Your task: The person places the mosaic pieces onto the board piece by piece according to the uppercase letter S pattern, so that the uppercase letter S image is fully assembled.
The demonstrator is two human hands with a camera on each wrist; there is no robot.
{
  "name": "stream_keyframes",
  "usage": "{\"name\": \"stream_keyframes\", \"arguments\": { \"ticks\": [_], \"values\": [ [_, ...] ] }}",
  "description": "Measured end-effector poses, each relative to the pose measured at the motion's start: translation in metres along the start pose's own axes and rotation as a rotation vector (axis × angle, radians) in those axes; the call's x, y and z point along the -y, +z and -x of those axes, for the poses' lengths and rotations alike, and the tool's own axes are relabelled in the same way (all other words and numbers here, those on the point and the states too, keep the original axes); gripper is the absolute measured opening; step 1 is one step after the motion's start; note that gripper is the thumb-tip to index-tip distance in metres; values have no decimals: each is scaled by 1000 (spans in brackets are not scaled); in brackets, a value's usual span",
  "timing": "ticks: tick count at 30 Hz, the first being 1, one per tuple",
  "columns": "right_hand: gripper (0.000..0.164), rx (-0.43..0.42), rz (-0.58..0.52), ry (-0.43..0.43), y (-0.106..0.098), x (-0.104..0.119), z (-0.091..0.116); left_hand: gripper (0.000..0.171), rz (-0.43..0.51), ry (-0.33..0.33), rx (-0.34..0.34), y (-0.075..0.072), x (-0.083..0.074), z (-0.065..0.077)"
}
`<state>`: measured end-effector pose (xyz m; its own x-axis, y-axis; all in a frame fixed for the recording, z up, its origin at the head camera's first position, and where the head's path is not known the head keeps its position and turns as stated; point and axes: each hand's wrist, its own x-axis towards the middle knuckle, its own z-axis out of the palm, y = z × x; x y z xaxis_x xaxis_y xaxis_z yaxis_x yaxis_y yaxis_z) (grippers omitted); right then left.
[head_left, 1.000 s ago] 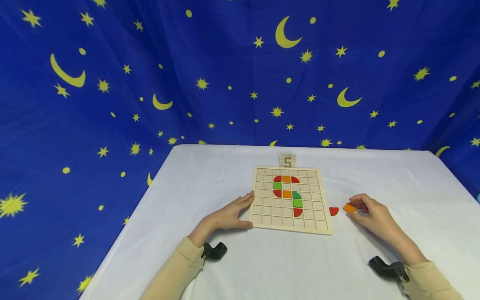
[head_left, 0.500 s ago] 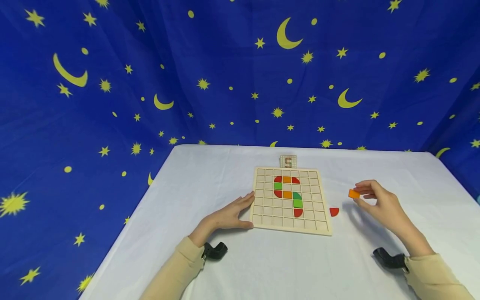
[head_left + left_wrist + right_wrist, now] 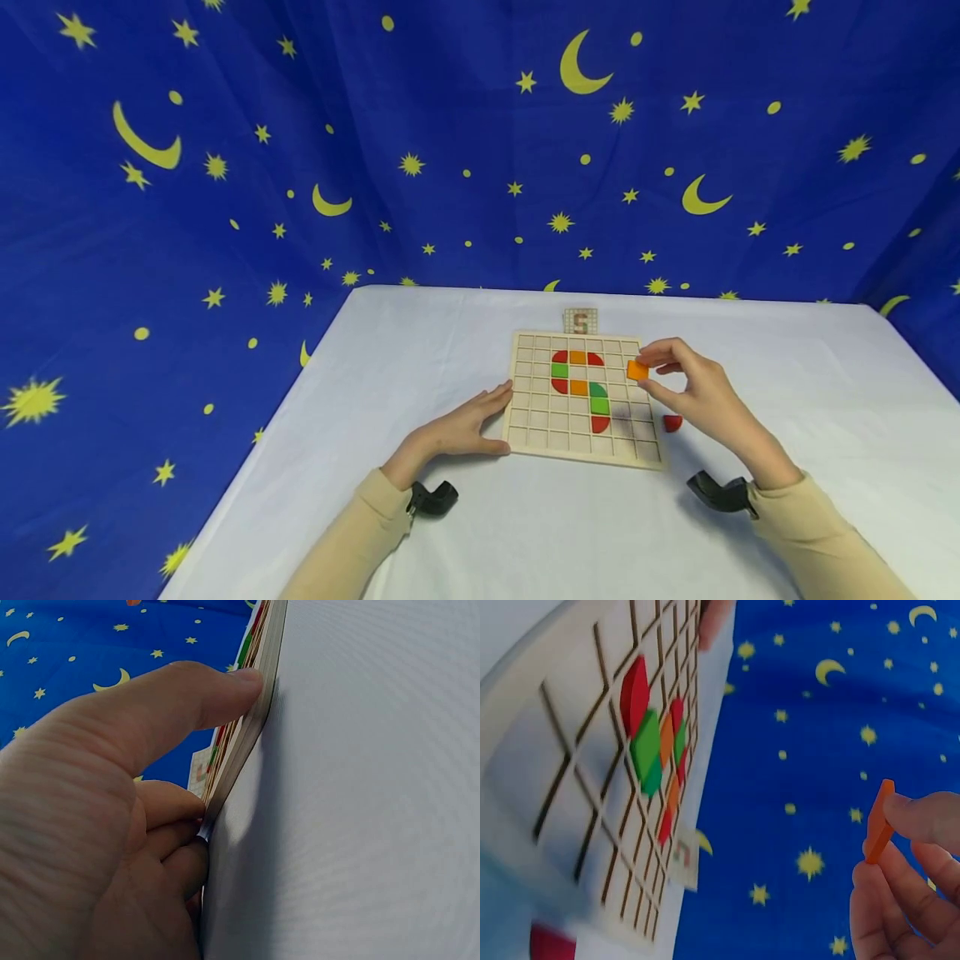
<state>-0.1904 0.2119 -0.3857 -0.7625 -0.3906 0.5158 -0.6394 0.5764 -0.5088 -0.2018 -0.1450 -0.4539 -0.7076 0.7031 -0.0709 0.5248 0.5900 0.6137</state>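
Note:
My right hand (image 3: 701, 396) pinches an orange square tile (image 3: 637, 370) between thumb and fingers. In the head view the tile overlaps the right side of a wooden grid board (image 3: 536, 421); the right wrist view shows it held up off the board. Red, orange and green tiles sit in the middle squares, forming a curve like the upper part of an S, with a red quarter-round tile (image 3: 600, 424) at its lower end. Against the board's left edge rests my left hand (image 3: 461, 429), its thumb (image 3: 244, 686) touching the side of the board.
A loose red quarter-round tile (image 3: 672, 423) lies beside the board's right edge, beneath my right hand. Behind the board is a small pattern card (image 3: 581, 321) with an S on a grid. White cloth (image 3: 420, 350) covers the table, and a blue star-print curtain (image 3: 465, 208) hangs around it.
My right hand has lifted the orange tile from the table near the red one, then carried it left to the board's right side. The left hand stays at the board's edge.

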Motion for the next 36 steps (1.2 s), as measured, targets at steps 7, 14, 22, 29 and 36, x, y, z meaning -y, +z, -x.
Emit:
{"name": "stream_keyframes", "arguments": {
  "ticks": [7,14,22,29,36],
  "values": [
    [41,65,-98,-19,25,7,-8,89,-15,5,-2,0,-1,0],
    [37,130,-165,-41,51,3,-2,89,-14,14,6,1,-1,-1],
    [33,297,-211,64,74,-4,7,89,-22,9,2,0,-2,0],
    [30,317,-142,87,85,-8,9,89,-13,12,2,-1,-2,0],
    [31,312,-96,51,88,-9,9,89,-9,11,2,-1,-2,1]
  ]
}}
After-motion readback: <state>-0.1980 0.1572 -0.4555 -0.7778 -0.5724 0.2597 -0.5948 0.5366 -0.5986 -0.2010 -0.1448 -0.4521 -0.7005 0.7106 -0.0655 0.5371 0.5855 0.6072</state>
